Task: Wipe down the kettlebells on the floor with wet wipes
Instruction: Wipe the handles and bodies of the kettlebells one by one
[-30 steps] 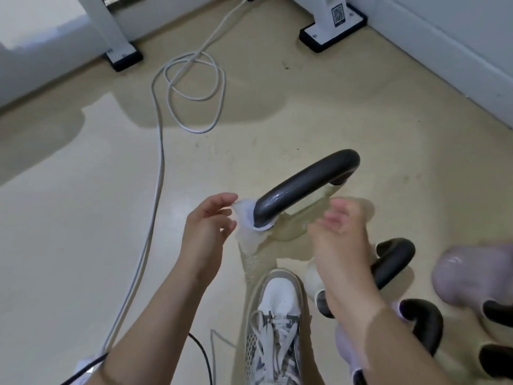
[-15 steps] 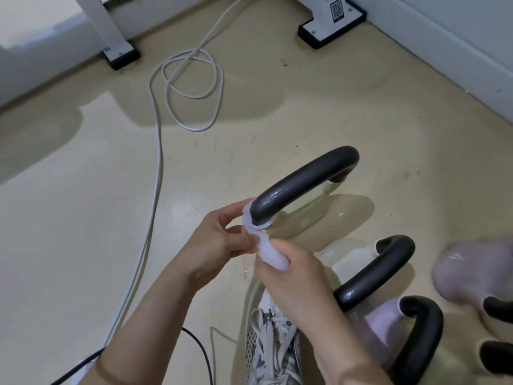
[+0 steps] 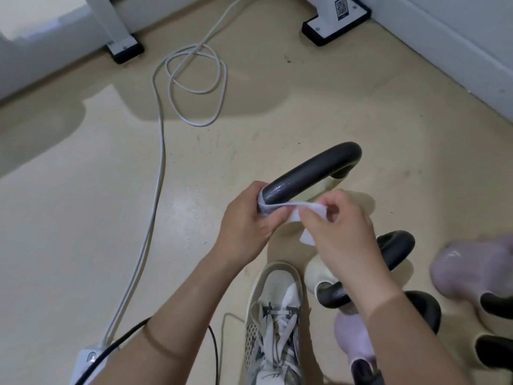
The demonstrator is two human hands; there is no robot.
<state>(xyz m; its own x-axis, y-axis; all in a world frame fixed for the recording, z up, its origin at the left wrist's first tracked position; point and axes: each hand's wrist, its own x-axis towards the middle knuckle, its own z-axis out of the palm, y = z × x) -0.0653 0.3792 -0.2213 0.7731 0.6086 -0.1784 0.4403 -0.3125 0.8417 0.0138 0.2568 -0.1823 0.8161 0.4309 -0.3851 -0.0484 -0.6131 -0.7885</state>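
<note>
The left hand (image 3: 247, 220) is pinching a wet wipe (image 3: 294, 212) around the near end of a kettlebell's black handle (image 3: 311, 172), while the right hand (image 3: 341, 234) is pinching the wipe's free end taut, apparently to strap it around the bar. Other kettlebells (image 3: 469, 270) are standing on the floor (image 3: 83, 204) nearby.

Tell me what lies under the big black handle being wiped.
Under the black handle a pale cream kettlebell body and its shadow show. The wet wipe wraps the handle's near end, held by the left hand and right hand, which cover most of the body.
</note>
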